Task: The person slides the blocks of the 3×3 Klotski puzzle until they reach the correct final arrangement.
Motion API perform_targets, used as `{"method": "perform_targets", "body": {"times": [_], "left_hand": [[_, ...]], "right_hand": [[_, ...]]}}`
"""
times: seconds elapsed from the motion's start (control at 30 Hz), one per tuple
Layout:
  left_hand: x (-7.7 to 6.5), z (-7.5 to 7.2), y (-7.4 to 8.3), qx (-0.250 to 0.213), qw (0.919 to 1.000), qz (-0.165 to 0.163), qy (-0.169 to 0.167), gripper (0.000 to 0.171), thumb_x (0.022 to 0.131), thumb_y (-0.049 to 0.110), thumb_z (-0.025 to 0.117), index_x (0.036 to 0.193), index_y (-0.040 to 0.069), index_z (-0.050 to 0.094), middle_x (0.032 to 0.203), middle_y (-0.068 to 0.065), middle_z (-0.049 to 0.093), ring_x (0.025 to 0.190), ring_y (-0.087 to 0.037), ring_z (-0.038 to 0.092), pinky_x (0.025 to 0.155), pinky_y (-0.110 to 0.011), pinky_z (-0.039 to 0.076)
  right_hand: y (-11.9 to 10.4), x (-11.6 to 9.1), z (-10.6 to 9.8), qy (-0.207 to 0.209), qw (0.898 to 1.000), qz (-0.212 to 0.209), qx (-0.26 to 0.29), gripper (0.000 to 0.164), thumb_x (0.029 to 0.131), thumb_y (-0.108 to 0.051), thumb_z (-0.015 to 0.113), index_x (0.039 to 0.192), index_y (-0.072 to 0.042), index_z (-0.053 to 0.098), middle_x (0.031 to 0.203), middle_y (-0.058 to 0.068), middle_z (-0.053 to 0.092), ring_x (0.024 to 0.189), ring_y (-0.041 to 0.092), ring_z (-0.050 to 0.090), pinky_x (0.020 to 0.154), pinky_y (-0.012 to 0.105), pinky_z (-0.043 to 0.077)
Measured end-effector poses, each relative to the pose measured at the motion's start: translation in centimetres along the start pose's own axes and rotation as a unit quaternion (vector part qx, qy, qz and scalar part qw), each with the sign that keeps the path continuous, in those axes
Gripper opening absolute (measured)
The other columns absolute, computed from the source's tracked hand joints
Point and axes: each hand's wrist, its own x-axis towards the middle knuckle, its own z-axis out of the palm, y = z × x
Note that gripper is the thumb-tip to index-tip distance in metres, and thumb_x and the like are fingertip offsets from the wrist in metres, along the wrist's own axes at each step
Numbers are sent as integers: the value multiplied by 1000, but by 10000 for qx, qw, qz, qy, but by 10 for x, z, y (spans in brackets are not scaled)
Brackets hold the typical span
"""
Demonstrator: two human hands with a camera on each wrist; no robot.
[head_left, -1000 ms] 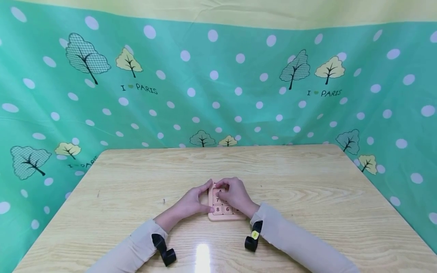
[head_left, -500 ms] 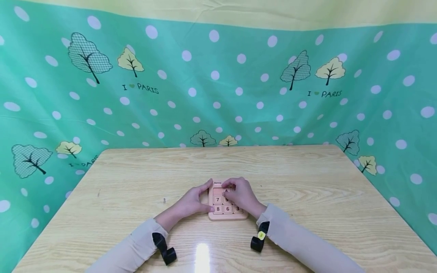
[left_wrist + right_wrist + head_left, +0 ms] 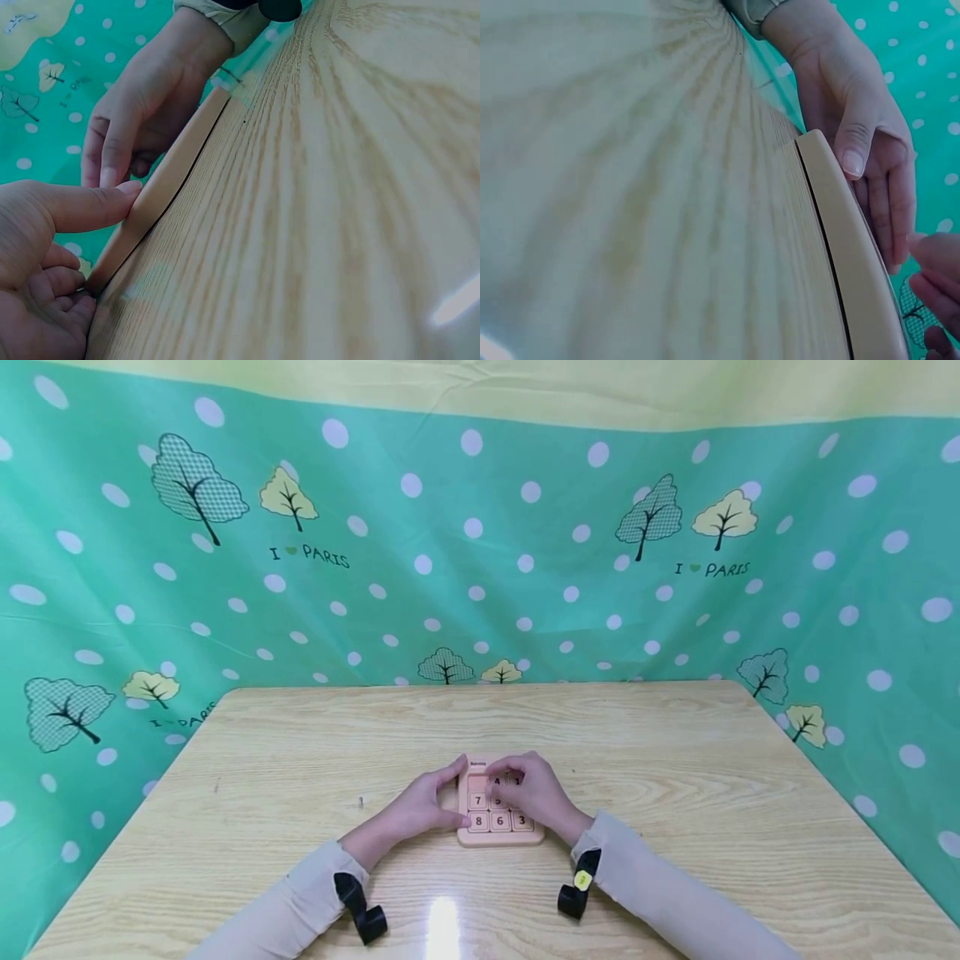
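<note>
A pinkish wooden sliding number puzzle (image 3: 501, 839) lies on the table in the head view. Tiles 8, 6 and 3 fill its nearest row, 7 sits above 8, and the upper-left slot shows bare. My left hand (image 3: 414, 808) holds the puzzle's left side, thumb near the lower-left corner and index finger at the upper left. Over the upper right tiles is my right hand (image 3: 536, 792), thumb and index finger bent and apart around the 4 tile (image 3: 497, 782). It partly hides the 5 tile and the right column; whether its fingertips touch is unclear.
The pale wood table (image 3: 360, 727) extends around the puzzle. A green dotted cloth (image 3: 480, 568) printed with trees hangs behind and at both sides. Black straps circle both wrists, the right strap (image 3: 573, 900) carrying a yellow tag.
The 4 tile has slid right from the upper-left slot to the middle column. My right hand moved right with it, then its thumb blurred slightly. My left hand stayed put.
</note>
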Motion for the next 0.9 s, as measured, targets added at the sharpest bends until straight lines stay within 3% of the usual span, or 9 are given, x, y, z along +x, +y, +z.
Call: {"method": "perform_targets", "body": {"times": [0.23,0.9], "left_hand": [[0,0,1,115,9999,36,38,97,70,14,81,147,2,24,153,-12,25,141,-29,20,115,-44,15],[1,1,1,-85,9999,73,-2,95,71,12,81,147,0,25,153,-14,25,142,-28,18,115,-43,14]], "right_hand": [[-2,-5,1,-441,9989,-104,-77,25,78,-21,77,102,-16,74,94,-1,61,86,16,45,74,27,40],[-1,-6,0,-540,9972,-371,-361,22,76,-11,77,98,-14,75,88,-5,64,83,13,46,69,23,40]]}}
